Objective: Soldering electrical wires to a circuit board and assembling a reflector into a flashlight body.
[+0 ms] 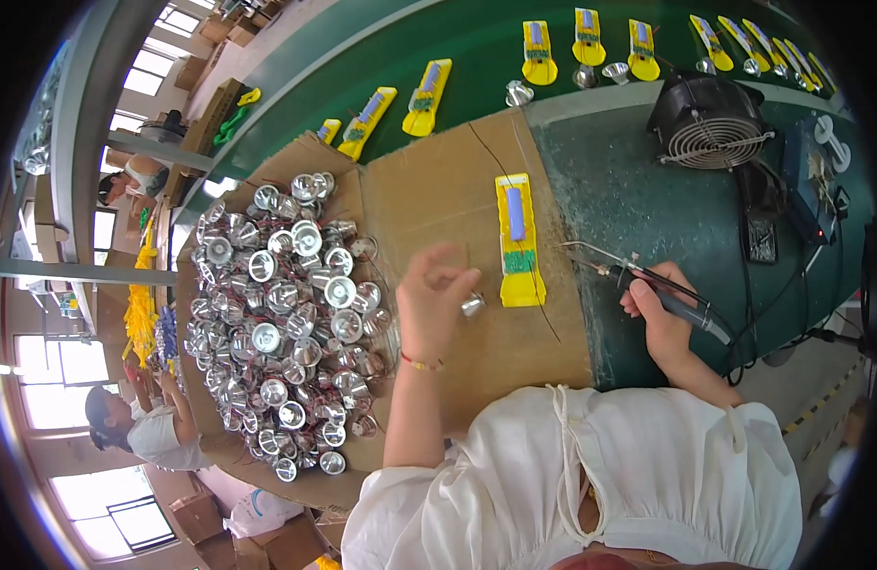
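Observation:
My left hand (433,296) is over the brown cardboard (419,199), fingers curled and blurred by motion. Close against its thumb side is a small silver reflector cup (472,304); whether the hand grips it is unclear. In front of me lies a yellow plastic housing (524,287) with a blue cylindrical battery (515,214) and a green circuit board (519,261). Dark wires stick out at both its ends. My right hand (661,309) is closed round a soldering iron (671,302), whose thin bent tip points left toward the housing, apart from it.
A heap of silver reflector cups (265,337) fills a cardboard box at left. More yellow housings (427,97) line the green bench's far side, some beside loose cups. A black fan (712,133) and a soldering station (810,185) stand at right. Other people work far left.

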`<state>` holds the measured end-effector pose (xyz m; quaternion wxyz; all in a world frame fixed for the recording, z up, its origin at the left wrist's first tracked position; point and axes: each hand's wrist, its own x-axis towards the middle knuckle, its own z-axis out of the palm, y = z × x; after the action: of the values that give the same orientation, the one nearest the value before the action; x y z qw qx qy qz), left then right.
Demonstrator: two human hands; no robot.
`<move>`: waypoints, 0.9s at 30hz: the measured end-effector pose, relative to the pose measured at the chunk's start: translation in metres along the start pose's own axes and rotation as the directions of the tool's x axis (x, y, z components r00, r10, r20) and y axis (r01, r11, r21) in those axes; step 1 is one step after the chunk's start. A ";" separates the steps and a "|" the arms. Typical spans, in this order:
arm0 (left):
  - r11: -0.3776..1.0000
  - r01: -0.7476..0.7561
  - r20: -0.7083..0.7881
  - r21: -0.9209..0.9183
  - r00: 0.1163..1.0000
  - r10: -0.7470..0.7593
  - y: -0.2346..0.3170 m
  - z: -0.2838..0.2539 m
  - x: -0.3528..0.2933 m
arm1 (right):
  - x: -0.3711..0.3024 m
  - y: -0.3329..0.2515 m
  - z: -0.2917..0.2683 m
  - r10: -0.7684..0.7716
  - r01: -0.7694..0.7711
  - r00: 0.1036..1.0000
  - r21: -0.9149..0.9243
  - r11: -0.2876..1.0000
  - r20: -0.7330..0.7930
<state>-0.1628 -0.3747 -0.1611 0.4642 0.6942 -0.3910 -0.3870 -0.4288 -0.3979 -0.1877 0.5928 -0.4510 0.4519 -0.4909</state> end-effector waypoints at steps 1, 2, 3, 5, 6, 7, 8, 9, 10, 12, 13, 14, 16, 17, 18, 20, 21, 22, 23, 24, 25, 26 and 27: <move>1.000 0.029 0.041 -0.012 0.999 -0.028 -0.005 0.002 -0.007 | -0.001 -0.001 0.003 -0.023 0.023 0.999 0.017 1.000 0.038; 0.999 0.037 0.046 -0.014 0.998 -0.036 -0.006 0.005 -0.009 | -0.002 -0.002 0.004 -0.043 0.041 0.997 0.026 0.999 0.070; 0.995 0.093 0.059 -0.024 0.994 -0.091 -0.003 0.009 -0.012 | -0.003 -0.002 0.006 -0.036 0.034 0.997 0.021 0.999 0.064; 0.993 0.105 0.062 -0.047 0.993 -0.102 -0.008 0.014 -0.012 | -0.005 -0.001 0.011 -0.125 0.134 0.984 -0.063 0.989 0.127; 0.993 0.110 0.067 -0.047 0.992 -0.107 -0.012 0.016 -0.013 | -0.005 0.004 0.012 -0.168 0.183 0.977 -0.106 0.977 0.133; 0.997 0.081 0.054 0.000 0.995 -0.080 -0.016 0.018 -0.014 | -0.004 0.004 0.013 -0.165 0.180 0.977 -0.108 0.978 0.133; 0.998 0.051 0.042 0.048 0.998 -0.053 -0.019 0.020 -0.014 | -0.004 0.005 0.016 -0.199 0.226 0.968 -0.189 0.956 0.152; 0.997 0.053 0.042 0.048 0.998 -0.055 -0.025 0.024 -0.014 | -0.004 0.005 0.018 -0.231 0.271 0.957 -0.268 0.925 0.173; 0.993 -0.043 0.019 0.114 0.999 0.041 -0.030 0.027 -0.013 | -0.004 0.001 0.022 -0.164 0.206 0.970 -0.248 0.946 0.179; 0.974 -0.134 0.001 0.182 0.991 0.136 -0.031 0.030 -0.013 | -0.002 0.002 0.025 -0.169 0.212 0.969 -0.249 0.945 0.182; 0.978 -0.124 0.009 0.166 0.992 0.124 -0.024 0.032 -0.015 | -0.001 0.004 0.026 -0.174 0.218 0.967 -0.250 0.943 0.184; 0.982 -0.113 0.017 0.150 0.994 0.112 -0.021 0.033 -0.016 | 0.001 0.005 0.028 -0.170 0.213 0.968 -0.251 0.944 0.184; 0.985 -0.103 0.022 0.140 0.995 0.101 -0.022 0.032 -0.014 | 0.003 0.007 0.031 -0.114 0.147 0.979 -0.198 0.969 0.170; 0.987 -0.098 0.027 0.129 0.995 0.096 -0.023 0.031 -0.013 | 0.003 0.009 0.032 -0.111 0.145 0.979 -0.198 0.969 0.171; 0.987 -0.096 0.025 0.129 0.995 0.093 -0.024 0.031 -0.014 | 0.002 0.012 0.032 -0.115 0.151 0.978 -0.202 0.968 0.176; 0.980 -0.126 0.005 0.156 0.992 0.127 -0.025 0.032 -0.014 | 0.005 0.012 0.033 -0.123 0.160 0.975 -0.205 0.965 0.184; 0.980 -0.126 0.003 0.156 0.992 0.127 -0.023 0.032 -0.012 | 0.006 0.011 0.033 -0.098 0.132 0.979 -0.190 0.973 0.180; 0.979 -0.127 0.011 0.157 0.992 0.127 -0.019 0.033 -0.012 | 0.005 0.011 0.033 -0.069 0.099 0.983 -0.176 0.979 0.173; 0.979 -0.128 0.020 0.158 0.992 0.126 -0.018 0.033 -0.013 | 0.005 0.011 0.033 -0.066 0.097 0.983 -0.176 0.980 0.173; 0.979 -0.125 0.021 0.159 0.992 0.123 -0.019 0.033 -0.013 | 0.004 0.011 0.034 -0.046 0.067 0.987 -0.132 0.989 0.152; 0.982 -0.109 0.017 0.157 0.994 0.107 -0.019 0.032 -0.012 | 0.004 0.010 0.036 -0.028 0.040 0.991 -0.087 0.995 0.133; 0.984 -0.092 0.014 0.154 0.996 0.091 -0.019 0.032 -0.011 | 0.003 0.007 0.037 -0.028 0.039 0.991 -0.086 0.995 0.133; 0.984 -0.093 0.015 0.154 0.996 0.091 -0.019 0.032 -0.010 | 0.002 0.003 0.038 -0.019 0.023 0.996 -0.040 0.999 0.092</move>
<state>-0.1922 -0.3714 -0.1864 0.4248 0.7078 -0.4533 -0.3364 -0.3913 -0.3962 -0.1837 0.5984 -0.4899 0.4295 -0.4664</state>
